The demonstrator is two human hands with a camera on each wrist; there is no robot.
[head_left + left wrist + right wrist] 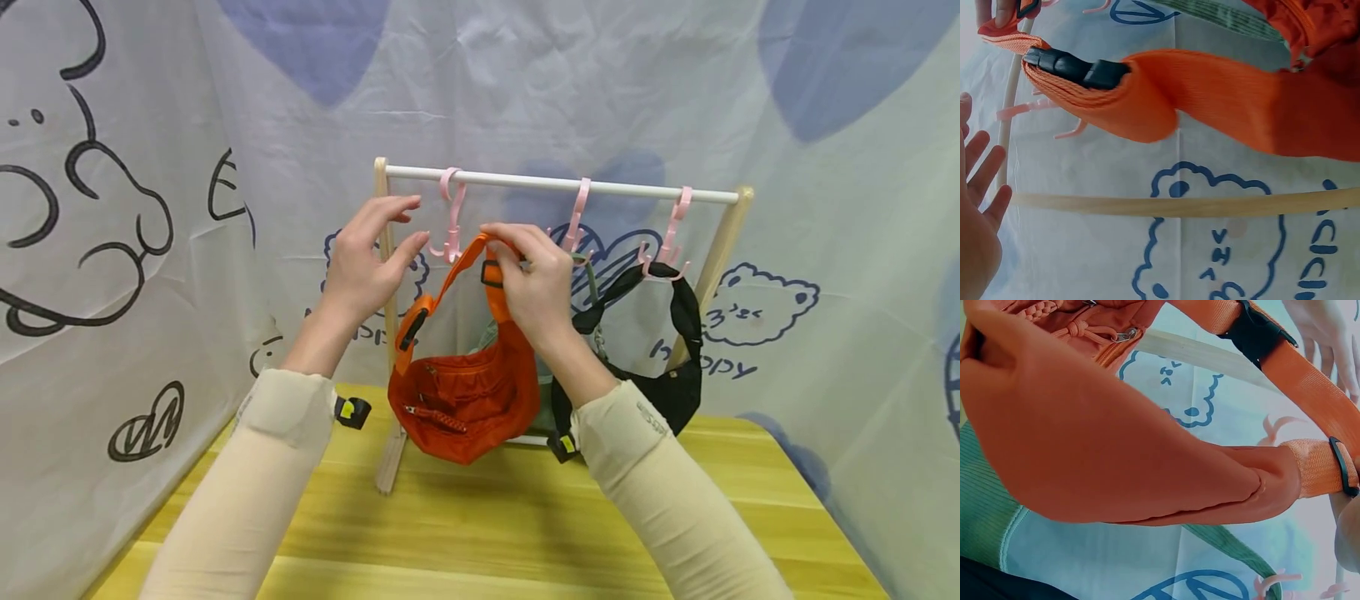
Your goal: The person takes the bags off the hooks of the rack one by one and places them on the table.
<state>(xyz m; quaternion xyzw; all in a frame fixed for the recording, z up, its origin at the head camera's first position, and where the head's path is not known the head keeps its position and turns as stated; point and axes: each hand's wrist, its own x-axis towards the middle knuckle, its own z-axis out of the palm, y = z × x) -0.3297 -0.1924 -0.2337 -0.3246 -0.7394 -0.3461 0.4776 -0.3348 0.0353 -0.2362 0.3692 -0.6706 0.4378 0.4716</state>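
An orange sling bag (468,400) hangs in the air by its strap, which my right hand (538,279) pinches near the top. The strap carries a black buckle (1259,334) and a slider. To the left of the strap, my left hand (367,254) is raised with fingers spread and nothing in it; it also shows in the left wrist view beside the rack. Close behind the strap is the left pink hook (452,221) on the white rail (517,179). The bag's front has zipped pockets with braided pulls.
A black bag (671,392) hangs from the right pink hook (675,229). Behind the orange bag, a green bag (982,487) hangs by its strap on the middle pink hook (577,217). The wooden rack stands on a yellow wood-grain table (465,533), before a printed cloth backdrop.
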